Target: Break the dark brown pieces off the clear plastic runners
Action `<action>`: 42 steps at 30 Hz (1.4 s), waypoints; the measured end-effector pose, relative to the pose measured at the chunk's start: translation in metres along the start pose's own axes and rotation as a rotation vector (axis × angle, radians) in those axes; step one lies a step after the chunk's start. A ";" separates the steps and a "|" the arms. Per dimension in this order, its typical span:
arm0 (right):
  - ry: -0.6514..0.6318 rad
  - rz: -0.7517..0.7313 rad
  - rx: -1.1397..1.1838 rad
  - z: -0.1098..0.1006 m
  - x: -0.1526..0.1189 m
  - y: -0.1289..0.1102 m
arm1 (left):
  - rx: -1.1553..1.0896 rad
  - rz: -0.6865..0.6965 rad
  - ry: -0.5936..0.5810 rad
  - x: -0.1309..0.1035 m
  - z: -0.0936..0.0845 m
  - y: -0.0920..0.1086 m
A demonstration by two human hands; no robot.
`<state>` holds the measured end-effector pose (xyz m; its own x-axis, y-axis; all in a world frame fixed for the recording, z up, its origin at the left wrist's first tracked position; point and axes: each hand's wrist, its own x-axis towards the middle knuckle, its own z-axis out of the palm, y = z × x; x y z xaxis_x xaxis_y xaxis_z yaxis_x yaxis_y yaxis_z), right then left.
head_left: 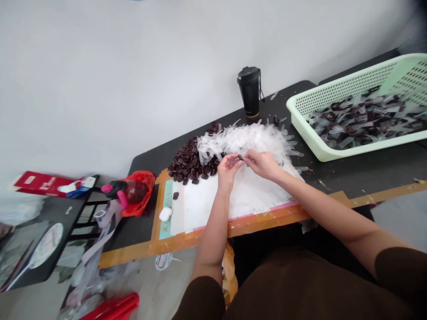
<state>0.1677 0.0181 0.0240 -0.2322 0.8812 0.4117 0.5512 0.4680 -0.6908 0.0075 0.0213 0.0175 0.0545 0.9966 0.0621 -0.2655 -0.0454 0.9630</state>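
My left hand (228,168) pinches a small dark brown piece (240,157) above the white sheet (196,204). Close beside it, my right hand (262,163) has its fingertips pressed together at the piece's right side; what they grip is too small to make out. Behind both hands spreads a heap of translucent whitish strips (247,135). A pile of dark brown pieces (188,162) lies to the left of the strips, and a single dark piece (175,195) sits apart on the sheet's left part.
A light green basket (363,149) at the right holds many dark pieces with strips. A black tumbler (250,93) stands behind the heap. At the left are a white case (165,214), a red tray (151,178) with a bottle (133,191), and a red box (43,184).
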 end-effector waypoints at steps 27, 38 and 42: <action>-0.067 0.074 0.240 -0.005 0.003 0.002 | 0.119 0.064 0.041 -0.001 0.001 0.000; 0.036 0.144 0.380 0.005 0.002 0.006 | 0.099 0.054 0.035 -0.002 0.002 0.000; -0.012 0.149 0.463 0.004 0.001 0.004 | 0.107 0.057 0.051 -0.002 0.002 0.001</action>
<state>0.1664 0.0213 0.0186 -0.1891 0.9402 0.2834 0.1649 0.3150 -0.9347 0.0095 0.0195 0.0187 -0.0076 0.9942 0.1072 -0.1624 -0.1070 0.9809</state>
